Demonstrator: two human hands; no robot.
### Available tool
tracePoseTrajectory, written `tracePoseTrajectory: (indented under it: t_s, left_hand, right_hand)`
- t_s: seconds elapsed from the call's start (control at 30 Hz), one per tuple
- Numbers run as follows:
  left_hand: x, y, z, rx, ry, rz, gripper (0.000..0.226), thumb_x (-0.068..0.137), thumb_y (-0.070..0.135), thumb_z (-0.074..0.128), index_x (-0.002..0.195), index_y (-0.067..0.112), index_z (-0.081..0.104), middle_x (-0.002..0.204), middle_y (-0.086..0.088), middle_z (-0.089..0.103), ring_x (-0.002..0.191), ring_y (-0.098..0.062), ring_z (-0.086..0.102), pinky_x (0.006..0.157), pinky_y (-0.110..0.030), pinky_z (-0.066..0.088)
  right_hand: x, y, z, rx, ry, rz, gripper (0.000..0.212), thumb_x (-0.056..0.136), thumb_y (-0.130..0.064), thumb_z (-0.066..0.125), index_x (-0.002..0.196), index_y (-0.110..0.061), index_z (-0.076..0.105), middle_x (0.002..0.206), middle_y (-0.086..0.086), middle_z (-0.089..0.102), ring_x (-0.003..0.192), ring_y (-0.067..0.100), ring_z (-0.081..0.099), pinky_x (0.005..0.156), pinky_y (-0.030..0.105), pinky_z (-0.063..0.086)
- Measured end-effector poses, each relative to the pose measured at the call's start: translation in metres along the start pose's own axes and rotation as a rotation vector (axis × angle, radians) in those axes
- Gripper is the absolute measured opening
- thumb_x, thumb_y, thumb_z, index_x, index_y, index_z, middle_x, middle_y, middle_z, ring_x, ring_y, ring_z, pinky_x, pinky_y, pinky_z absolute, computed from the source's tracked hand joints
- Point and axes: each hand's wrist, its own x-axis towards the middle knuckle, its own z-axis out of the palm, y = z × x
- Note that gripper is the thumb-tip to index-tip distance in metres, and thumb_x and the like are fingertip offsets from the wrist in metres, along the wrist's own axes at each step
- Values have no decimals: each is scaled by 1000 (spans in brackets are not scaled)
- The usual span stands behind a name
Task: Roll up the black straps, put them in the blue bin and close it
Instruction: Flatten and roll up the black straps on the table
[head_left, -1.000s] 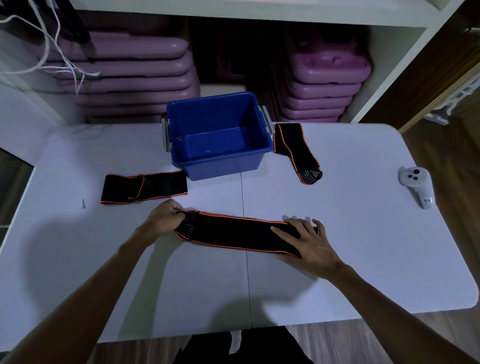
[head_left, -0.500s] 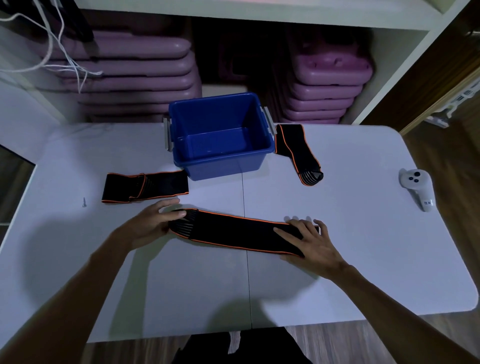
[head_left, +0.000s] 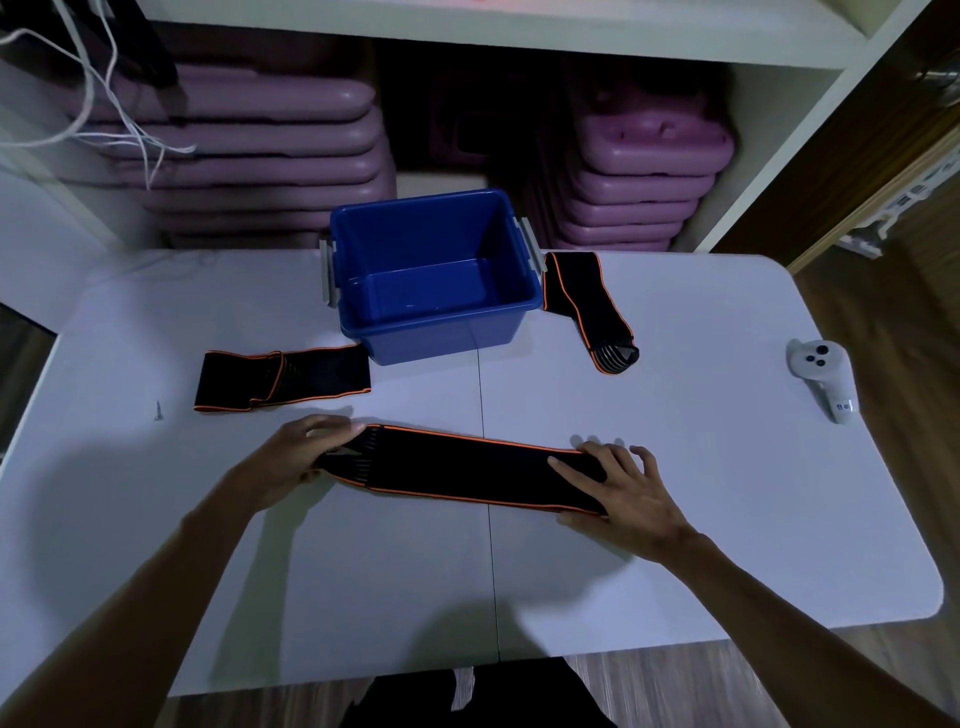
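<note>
- On the white table (head_left: 675, 545), nearest the person, a long black strap (head_left: 467, 470) with orange edging lies flat, stretched left to right.
- The left hand (head_left: 293, 460) curls its fingers around the strap's ribbed left end, gripping it; the right hand (head_left: 626, 496) lies open and flat, pressing the right end down.
- Risk: if the roll starts loose or crooked from the left end, it will likely cone out sideways, since the strap is long and soft. If the right hand lifts early, the flat part could drag and bunch.
- Risk: a finished roll may spring open when released; nothing visible would hold it shut.
- The blue bin (head_left: 363, 270) stands open at the back edge of the table, empty, with grey latches on both sides. No lid is in view, so closing it could stall.
- A second strap (head_left: 283, 376) lies folded just left of the bin's front; a third strap (head_left: 587, 306) lies against its right side. Neither is rolled.
</note>
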Motion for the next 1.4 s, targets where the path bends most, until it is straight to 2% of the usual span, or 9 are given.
tracePoseTrajectory:
  t_s: [0.13,0.33,0.7,0.83,0.9,1.0,1.1,1.27,1.4]
  left_hand:
    - [4,-3,-13,230,40,50,45,73,39,78,112,24,62,100,-4,68,90,-16,64,74,-28,47]
    - [5,1,-16,289,127,169,23,80,5,71,102,7,66,99,-13,67,84,-17,63,69,-27,52]
    - [2,-26,-59,214,321,247,24,82,-2,66,105,-8,64,97,-15,64,80,-19,58,63,-16,51]
    - [-4,-41,-62,247,520,314,20,82,-3,65,102,-6,65,90,-14,65,66,4,63,62,-4,46]
    - [-6,-51,-63,230,642,326,25,83,8,68,106,0,64,100,-20,66,75,-8,65,61,-2,44]
    - [-11,-72,-56,317,808,400,37,82,30,65,113,12,59,112,-24,58,100,-38,59,83,-30,50]
    - [-28,-82,-16,647,894,555,37,87,28,55,120,11,55,127,-20,51,117,-39,44,98,-48,36]
    - [-39,-92,66,876,713,718,39,92,28,52,124,6,59,137,-21,47,125,-39,44,102,-49,38]
    - [-53,-95,126,996,583,753,40,92,36,51,119,9,62,128,-18,54,117,-36,50,93,-47,46]
  right_hand:
    - [-1,-2,2,-17,18,9,68,88,-70,40,149,-42,30,151,4,35,132,27,33,108,51,25]
    - [0,-6,3,-3,28,8,66,88,-66,44,148,-39,33,148,6,35,130,31,38,109,51,25]
    - [9,-38,5,12,22,-75,68,88,-63,47,149,-37,31,151,7,30,129,29,34,107,47,22]
    - [8,-69,9,28,55,-94,67,88,-63,48,147,-33,37,148,11,41,123,31,42,98,49,38]
    - [7,-91,10,40,63,-88,66,88,-63,48,146,-31,40,144,12,45,118,32,47,94,49,42]
    - [7,-114,13,44,59,-76,68,89,-64,46,147,-30,37,143,12,45,117,32,49,92,47,41]
    - [3,-116,13,53,51,-86,74,85,-68,49,147,-29,39,141,13,49,114,32,53,88,45,42]
    - [4,-92,3,21,44,-304,75,80,-68,54,143,-27,43,136,12,50,105,33,57,77,41,50]
    - [15,-57,-5,93,29,-602,58,86,-37,63,139,-22,45,141,13,44,105,35,59,75,43,55]
